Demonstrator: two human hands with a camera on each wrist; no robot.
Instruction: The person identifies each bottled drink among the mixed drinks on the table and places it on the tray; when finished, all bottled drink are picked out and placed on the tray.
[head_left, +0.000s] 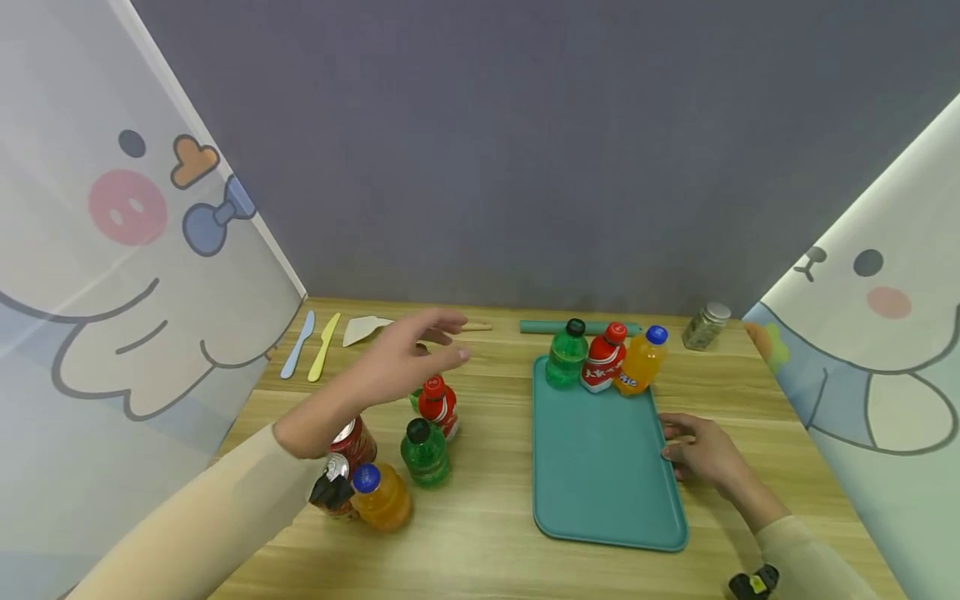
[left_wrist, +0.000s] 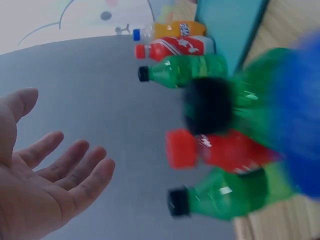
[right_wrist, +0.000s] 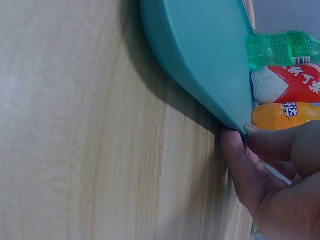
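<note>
My left hand [head_left: 405, 358] is in the air over the left bottle group, fingers spread, holding nothing. Below it stand a red-capped cola bottle [head_left: 438, 405], a green bottle with a black cap [head_left: 425, 454] and another green bottle [left_wrist: 225, 196], mostly hidden in the head view. An orange soda bottle [head_left: 384, 500] is nearer the front. At its right edge, my right hand [head_left: 693, 450] pinches the teal tray [head_left: 603, 475] between thumb and fingers. Along the tray's far end stand a green bottle [head_left: 567, 354], a red cola bottle [head_left: 604, 358] and an orange soda bottle [head_left: 642, 362].
Drink cans [head_left: 358, 442] stand partly under my left forearm. Toward the back left lie a blue knife [head_left: 298, 343], a yellow knife [head_left: 324, 346] and a white spatula [head_left: 363, 328]. Behind the tray is a teal rolled item [head_left: 540, 327]; a spice jar [head_left: 706, 327] stands at back right.
</note>
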